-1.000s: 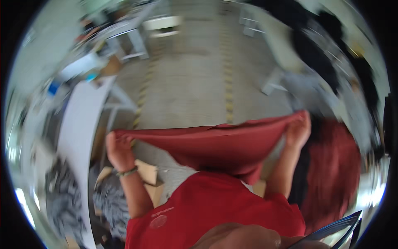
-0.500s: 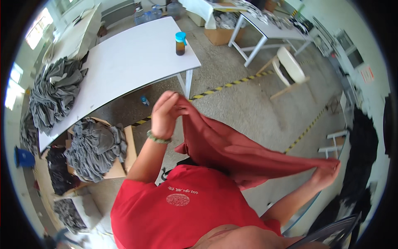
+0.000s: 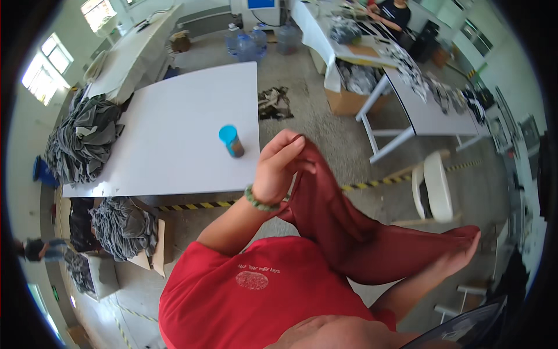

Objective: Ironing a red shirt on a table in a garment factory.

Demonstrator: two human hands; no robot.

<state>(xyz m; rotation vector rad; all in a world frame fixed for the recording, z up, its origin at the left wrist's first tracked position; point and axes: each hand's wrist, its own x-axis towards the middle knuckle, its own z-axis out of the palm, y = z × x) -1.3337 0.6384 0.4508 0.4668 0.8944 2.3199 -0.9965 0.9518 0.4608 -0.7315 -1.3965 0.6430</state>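
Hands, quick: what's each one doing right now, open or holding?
Left hand: closed, holding one end of the dark red, soft fabric piece.
Right hand: closed, holding its other end.

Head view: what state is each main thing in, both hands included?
Dark red thin fabric piece, held up by two ends, sagging between them
Left hand, pinching one end
Right hand, holding the other end
Blue-lidded cylindrical bottle, standing, lid on
White rectangular table, upright, partly covered
Grey fabric heap, crumpled, atop the table
Brown cardboard box, open, overfilled with crumpled grey fabric
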